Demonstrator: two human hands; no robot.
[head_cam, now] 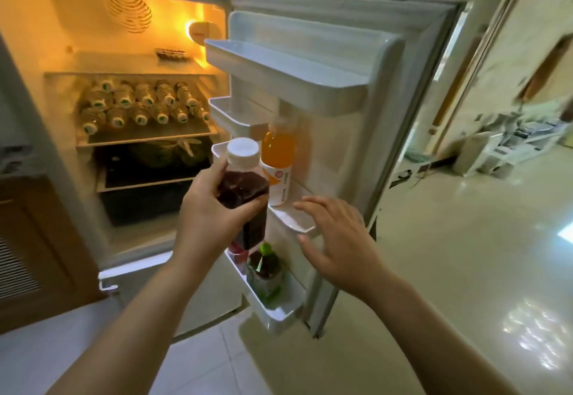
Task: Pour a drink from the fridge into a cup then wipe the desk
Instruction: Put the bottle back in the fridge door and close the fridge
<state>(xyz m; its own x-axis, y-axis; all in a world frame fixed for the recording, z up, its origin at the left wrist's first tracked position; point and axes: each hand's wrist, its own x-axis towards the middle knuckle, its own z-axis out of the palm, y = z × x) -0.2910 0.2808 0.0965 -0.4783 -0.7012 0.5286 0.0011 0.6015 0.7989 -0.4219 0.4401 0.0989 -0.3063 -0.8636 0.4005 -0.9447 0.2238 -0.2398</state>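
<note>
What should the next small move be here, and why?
Probably push the fridge door shut with the right hand. The left hand already grips the dark juice bottle, lifted clear of the door shelf, and the right hand hovers open beside that shelf.

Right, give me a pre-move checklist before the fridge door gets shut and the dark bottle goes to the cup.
1. Left hand wrapped around the dark juice bottle: ok.
2. White cap on the bottle: ok; tightness cannot tell.
3. Bottle lifted clear of the door shelf: ok.
4. Right hand empty, open near the fridge door, free to push it: ok.
5. Orange bottle upright on the door shelf, apart from the hands: ok.
6. Cup and desk ready: cannot tell, neither is in view.
</note>
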